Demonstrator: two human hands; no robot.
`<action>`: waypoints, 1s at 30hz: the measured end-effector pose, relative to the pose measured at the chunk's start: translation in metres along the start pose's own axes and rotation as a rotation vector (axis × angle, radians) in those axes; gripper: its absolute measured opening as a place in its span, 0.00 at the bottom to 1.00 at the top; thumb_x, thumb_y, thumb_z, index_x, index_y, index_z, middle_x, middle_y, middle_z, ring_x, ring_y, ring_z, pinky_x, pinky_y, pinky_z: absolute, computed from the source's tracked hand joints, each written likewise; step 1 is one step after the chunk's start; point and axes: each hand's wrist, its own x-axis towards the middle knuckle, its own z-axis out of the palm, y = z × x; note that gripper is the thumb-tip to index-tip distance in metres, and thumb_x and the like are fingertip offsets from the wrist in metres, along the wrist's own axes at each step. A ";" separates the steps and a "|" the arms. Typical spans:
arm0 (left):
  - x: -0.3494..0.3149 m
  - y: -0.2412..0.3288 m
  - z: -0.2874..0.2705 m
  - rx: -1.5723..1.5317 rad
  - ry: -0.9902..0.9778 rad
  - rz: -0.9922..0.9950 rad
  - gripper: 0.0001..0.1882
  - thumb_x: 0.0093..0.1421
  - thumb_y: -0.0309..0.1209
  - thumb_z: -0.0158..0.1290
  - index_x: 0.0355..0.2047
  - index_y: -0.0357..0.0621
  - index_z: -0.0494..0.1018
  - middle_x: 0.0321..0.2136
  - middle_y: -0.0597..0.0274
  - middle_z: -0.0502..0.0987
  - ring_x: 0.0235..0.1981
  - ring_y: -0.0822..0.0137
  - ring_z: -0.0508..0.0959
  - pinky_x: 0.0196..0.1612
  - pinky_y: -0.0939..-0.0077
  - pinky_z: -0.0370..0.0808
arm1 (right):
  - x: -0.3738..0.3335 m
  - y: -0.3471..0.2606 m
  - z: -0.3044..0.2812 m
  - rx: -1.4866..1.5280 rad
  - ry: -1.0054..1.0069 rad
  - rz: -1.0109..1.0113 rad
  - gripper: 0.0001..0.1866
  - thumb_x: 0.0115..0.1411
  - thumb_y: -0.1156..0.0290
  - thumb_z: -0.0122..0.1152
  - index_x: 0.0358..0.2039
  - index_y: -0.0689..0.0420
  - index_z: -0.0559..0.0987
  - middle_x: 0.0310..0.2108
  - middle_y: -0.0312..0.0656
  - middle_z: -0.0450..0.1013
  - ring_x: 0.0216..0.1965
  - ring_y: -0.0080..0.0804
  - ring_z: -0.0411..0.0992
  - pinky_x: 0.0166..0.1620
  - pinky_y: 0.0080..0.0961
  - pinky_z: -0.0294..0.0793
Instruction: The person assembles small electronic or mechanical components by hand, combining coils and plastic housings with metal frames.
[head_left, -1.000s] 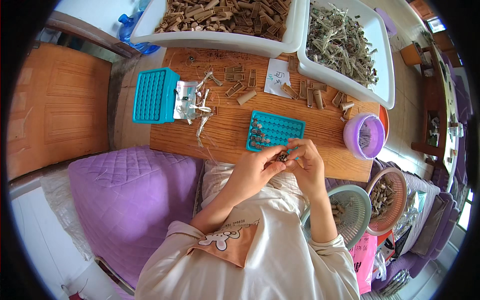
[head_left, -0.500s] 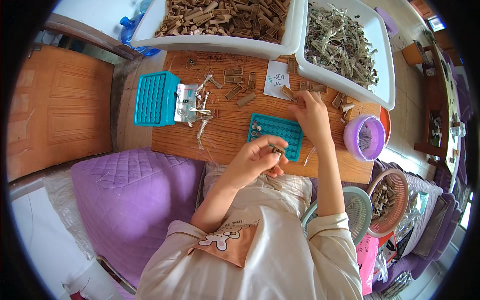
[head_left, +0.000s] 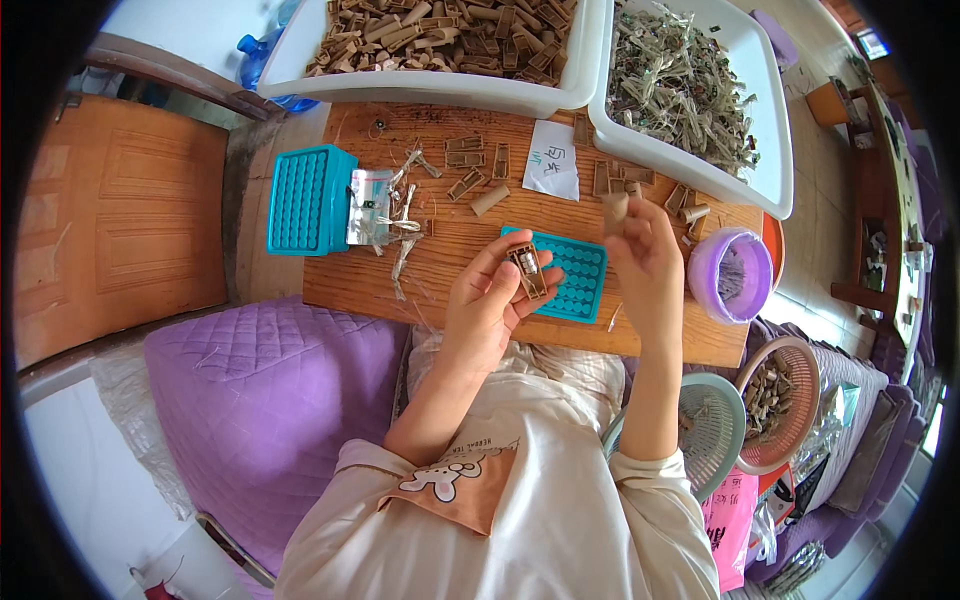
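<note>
Above the front edge of the table, my left hand (head_left: 482, 305) grips a brown plastic housing (head_left: 527, 272) with its open side up. Small metallic and pale parts show inside it. Off to the right, my right hand (head_left: 648, 255) pinches a matching brown shell piece (head_left: 615, 208), its outer side partly hidden by the fingers. Under and between the hands lies a teal moulded tray (head_left: 582, 268) with rows of round hollows; my left hand covers its left part. More brown shells (head_left: 465, 152) lie loose across the back of the wooden table (head_left: 370, 300).
White bins of brown shells (head_left: 430, 88) and wired parts (head_left: 785, 150) stand at the back. A teal tray stack (head_left: 300, 245) and wire bundles (head_left: 405, 215) sit left. A paper note (head_left: 552, 175) lies mid-table. Right are a purple bowl (head_left: 705, 290) and two baskets (head_left: 740, 420) (head_left: 810, 400).
My right hand has picked up a brown shell from near the paper note and moved slightly right. My left hand has turned its housing open side up, moving a little left.
</note>
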 end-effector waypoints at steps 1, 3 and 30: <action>0.000 -0.001 0.002 0.001 0.000 -0.002 0.16 0.58 0.31 0.40 0.47 0.41 0.59 0.39 0.53 0.69 0.38 0.60 0.73 0.40 0.71 0.73 | -0.009 -0.003 0.000 0.001 0.002 0.001 0.10 0.49 0.81 0.50 0.34 0.62 0.70 0.31 0.42 0.71 0.33 0.27 0.69 0.36 0.18 0.67; -0.001 -0.002 0.005 -0.020 0.026 0.046 0.17 0.57 0.31 0.43 0.46 0.39 0.59 0.39 0.52 0.68 0.40 0.62 0.72 0.42 0.72 0.72 | -0.026 -0.009 0.002 0.136 -0.020 0.020 0.14 0.48 0.85 0.49 0.38 0.63 0.69 0.31 0.39 0.68 0.32 0.22 0.67 0.35 0.15 0.66; -0.034 -0.022 0.032 0.332 -0.104 0.471 0.18 0.56 0.30 0.46 0.45 0.37 0.61 0.43 0.56 0.66 0.43 0.73 0.66 0.45 0.80 0.64 | -0.073 -0.002 0.036 -0.056 0.072 -0.309 0.13 0.41 0.83 0.58 0.30 0.63 0.71 0.24 0.42 0.66 0.25 0.33 0.67 0.27 0.23 0.67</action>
